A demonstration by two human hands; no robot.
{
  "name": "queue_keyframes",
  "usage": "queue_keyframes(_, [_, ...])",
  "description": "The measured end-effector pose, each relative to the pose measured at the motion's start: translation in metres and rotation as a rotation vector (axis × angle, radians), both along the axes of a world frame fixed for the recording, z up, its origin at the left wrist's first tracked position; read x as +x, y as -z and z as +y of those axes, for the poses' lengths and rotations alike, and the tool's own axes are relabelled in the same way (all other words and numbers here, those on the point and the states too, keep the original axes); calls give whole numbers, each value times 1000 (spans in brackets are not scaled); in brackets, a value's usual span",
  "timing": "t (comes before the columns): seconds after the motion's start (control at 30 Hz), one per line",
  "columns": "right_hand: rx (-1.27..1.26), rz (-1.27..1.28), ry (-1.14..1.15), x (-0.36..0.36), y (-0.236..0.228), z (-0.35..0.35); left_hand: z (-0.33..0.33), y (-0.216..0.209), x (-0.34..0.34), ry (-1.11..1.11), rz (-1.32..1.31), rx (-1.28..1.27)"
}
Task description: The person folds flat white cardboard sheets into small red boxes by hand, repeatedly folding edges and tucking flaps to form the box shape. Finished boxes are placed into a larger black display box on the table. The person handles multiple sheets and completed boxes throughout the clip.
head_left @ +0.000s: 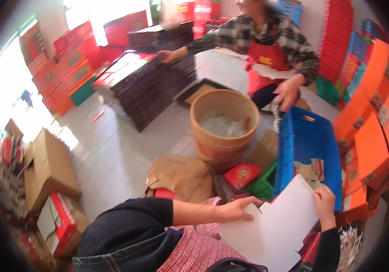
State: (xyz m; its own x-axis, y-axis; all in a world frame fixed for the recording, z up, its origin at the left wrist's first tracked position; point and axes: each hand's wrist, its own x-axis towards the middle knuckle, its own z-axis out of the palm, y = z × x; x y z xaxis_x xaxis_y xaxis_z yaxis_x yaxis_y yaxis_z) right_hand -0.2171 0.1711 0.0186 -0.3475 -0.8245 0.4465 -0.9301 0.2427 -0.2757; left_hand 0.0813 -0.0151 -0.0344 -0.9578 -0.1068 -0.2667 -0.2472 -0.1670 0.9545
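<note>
A flat white cardboard box blank (274,229) with cut notches and tabs lies tilted across my lap. My left hand (239,210) grips its left edge near a slot, thumb on top. At the upper right edge, my right hand (325,203) pinches the sheet. Just beyond the blank stands a blue plastic crate (285,156) with some crumpled, printed paper (311,172) inside. Part of a red box (311,245) shows beneath the blank on the right. The undersides of both hands' fingers are hidden by the sheet.
A tan bucket (217,149) stands ahead, beside crumpled brown paper (181,174) and a red box (242,174). Across from me a person in a red apron (267,61) touches a dark stack (144,90). Orange boxes (371,145) line the right; cartons (51,165) sit left.
</note>
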Motion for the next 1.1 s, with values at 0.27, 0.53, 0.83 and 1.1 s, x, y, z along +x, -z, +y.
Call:
queue_keyframes(0.27, [-40, 425, -29, 13, 13, -4, 3, -7, 6, 3, -7, 78])
queue_keyframes(0.53, [224, 113, 176, 14, 53, 14, -2, -6, -3, 12, -36, 23])
queue_keyframes(0.83, [256, 133, 249, 35, 55, 2, -3, -15, 2, -37, -59, 83])
queue_keyframes(1.1, [203, 399, 215, 38, 59, -8, 0, 2, 1, -112, -81, 175])
